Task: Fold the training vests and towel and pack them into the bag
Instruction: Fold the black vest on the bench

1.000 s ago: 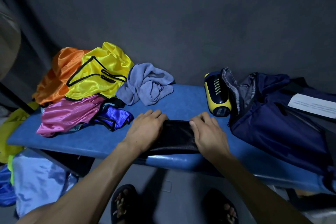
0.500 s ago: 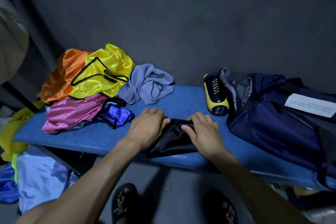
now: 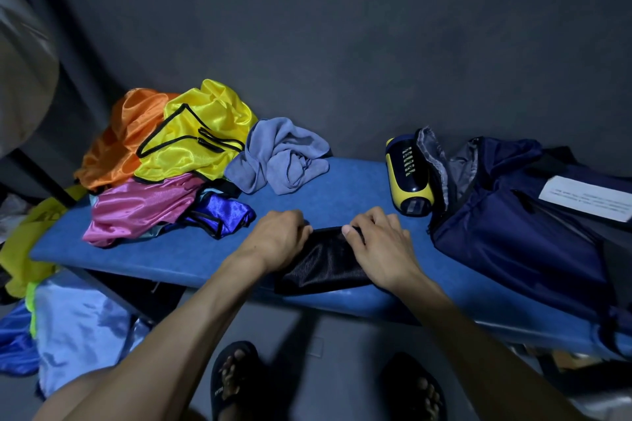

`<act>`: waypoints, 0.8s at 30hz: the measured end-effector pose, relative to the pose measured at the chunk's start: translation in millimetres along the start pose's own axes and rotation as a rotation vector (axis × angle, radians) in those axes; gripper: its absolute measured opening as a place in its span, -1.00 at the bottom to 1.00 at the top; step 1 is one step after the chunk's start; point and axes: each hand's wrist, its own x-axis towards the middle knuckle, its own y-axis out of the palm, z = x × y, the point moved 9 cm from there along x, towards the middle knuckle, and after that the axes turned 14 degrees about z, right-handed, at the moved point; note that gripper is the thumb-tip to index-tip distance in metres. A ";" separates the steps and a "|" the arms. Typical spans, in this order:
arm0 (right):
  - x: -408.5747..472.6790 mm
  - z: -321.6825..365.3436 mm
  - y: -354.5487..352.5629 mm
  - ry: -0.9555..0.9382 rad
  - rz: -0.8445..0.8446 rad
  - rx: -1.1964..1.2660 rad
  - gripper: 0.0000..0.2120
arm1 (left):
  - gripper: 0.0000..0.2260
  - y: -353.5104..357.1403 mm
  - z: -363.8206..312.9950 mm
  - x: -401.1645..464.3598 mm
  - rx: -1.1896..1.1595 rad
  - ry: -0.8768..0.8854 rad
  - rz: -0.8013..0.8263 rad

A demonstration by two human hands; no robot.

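Note:
A folded black mesh vest (image 3: 325, 263) lies at the front edge of the blue bench (image 3: 342, 188). My left hand (image 3: 277, 236) grips its left far corner with curled fingers. My right hand (image 3: 379, 243) pinches its right far edge, thumb on top. Behind and to the left lies a loose pile: an orange vest (image 3: 116, 143), a yellow vest (image 3: 205, 133), a pink vest (image 3: 143, 205) and a blue vest (image 3: 222, 215). A crumpled grey towel (image 3: 284, 157) sits beside the pile. The navy bag (image 3: 519, 225) lies open at the right.
A yellow and navy bottle (image 3: 408, 178) lies next to the bag's mouth. A white paper (image 3: 588, 196) rests on the bag. More cloth in light blue (image 3: 78, 328) and yellow-green (image 3: 24, 249) hangs off the bench's left end. My sandalled feet (image 3: 232, 383) stand below.
Both hands drew together over the black vest, then moved apart a little; their fingers went from flat on the cloth to curled on its far edge. The view shifted slightly.

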 end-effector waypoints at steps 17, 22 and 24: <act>-1.3 21.5 5.2 0.234 -0.013 -0.194 -0.55 | -0.52 9.3 -2.6 -13.0 0.157 0.317 -0.180; -3.4 25.7 -2.4 0.183 -0.056 -0.113 -0.58 | -0.62 12.8 1.6 -13.2 0.033 0.378 -0.254; -2.2 22.2 -7.1 0.122 -0.075 0.057 -0.64 | -0.71 12.2 0.6 -10.9 0.012 0.386 -0.234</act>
